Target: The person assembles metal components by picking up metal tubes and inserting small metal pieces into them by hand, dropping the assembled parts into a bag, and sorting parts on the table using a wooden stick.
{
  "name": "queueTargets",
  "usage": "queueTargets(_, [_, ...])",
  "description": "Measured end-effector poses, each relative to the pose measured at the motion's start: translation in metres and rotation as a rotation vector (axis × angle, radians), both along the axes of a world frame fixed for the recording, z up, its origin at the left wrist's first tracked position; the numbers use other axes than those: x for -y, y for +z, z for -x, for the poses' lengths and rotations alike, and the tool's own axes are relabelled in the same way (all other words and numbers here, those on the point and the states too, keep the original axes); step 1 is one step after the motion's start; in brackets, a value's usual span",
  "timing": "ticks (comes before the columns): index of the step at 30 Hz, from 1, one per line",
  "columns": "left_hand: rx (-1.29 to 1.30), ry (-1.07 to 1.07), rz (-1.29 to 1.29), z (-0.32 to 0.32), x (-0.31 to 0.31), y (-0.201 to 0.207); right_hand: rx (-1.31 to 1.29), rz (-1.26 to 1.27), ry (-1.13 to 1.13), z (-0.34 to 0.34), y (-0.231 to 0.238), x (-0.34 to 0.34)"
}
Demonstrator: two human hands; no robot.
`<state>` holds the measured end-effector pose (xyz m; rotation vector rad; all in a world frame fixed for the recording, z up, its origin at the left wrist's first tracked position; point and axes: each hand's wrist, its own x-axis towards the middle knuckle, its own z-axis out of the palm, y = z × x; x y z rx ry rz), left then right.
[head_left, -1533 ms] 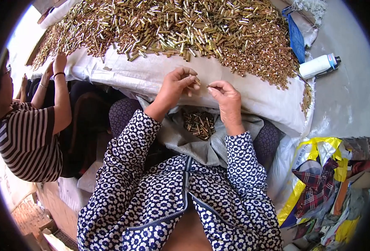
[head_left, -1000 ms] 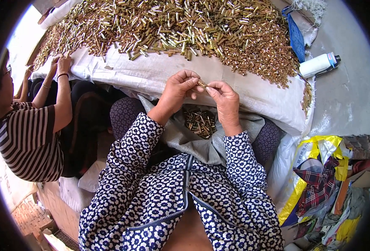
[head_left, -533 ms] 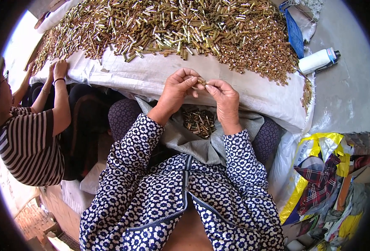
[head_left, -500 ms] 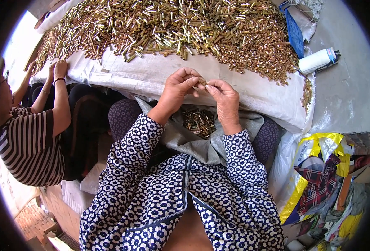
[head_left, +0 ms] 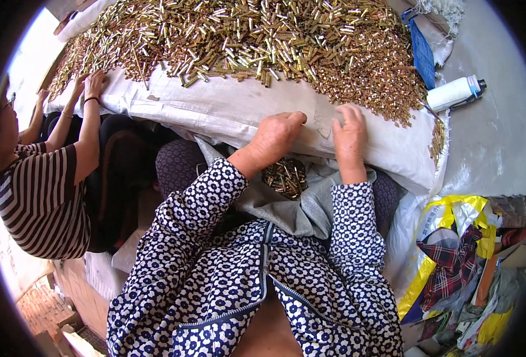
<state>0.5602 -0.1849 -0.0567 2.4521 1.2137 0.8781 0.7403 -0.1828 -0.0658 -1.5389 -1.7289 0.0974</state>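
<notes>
Metal tubes (head_left: 245, 50) gleam (the sheet (head_left: 200, 101) looks matt).

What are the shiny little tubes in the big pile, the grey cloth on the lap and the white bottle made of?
The little tubes look like metal, maybe brass: yellowish, with bright glints. The grey cloth seems a dull fabric, because it drapes in soft folds. The white bottle looks smooth; it could be plastic or painted metal.

Left grip (head_left: 276, 137) and right grip (head_left: 351, 141) at near edge of worktop (head_left: 200, 98). Metal tubes (head_left: 245, 38) on worktop ahead of both; metal fittings (head_left: 373, 83) ahead-right of right grip, bottle (head_left: 450, 94) farther right. Metal pieces (head_left: 285, 179) in lap cloth (head_left: 316, 217), bodyward of left grip. Co-worker (head_left: 39, 199) left of left grip; plastic bag (head_left: 416, 290) right-behind right grip.
</notes>
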Motion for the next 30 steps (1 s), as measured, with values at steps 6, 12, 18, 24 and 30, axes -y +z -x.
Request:
queueTargets(6, [0.482,0.087,0.304,0.01,-0.009,0.009,0.169,0.012,-0.118,-0.018,-0.014,-0.017])
queueTargets(12, [0.122,0.331,-0.031,0.044,-0.068,0.021,0.13,0.054,-0.123,-0.013,-0.002,-0.017])
queueTargets(18, [-0.298,0.247,-0.042,0.042,-0.091,0.018,0.233,0.007,-0.163,-0.015,-0.007,-0.024])
queueTargets(24, [-0.493,0.253,-0.009,0.031,-0.077,0.02,0.223,0.002,-0.104,-0.012,-0.006,-0.02])
queueTargets(30, [-0.375,0.18,-0.071,0.031,-0.058,0.025,0.231,-0.047,-0.081,-0.01,-0.006,-0.018])
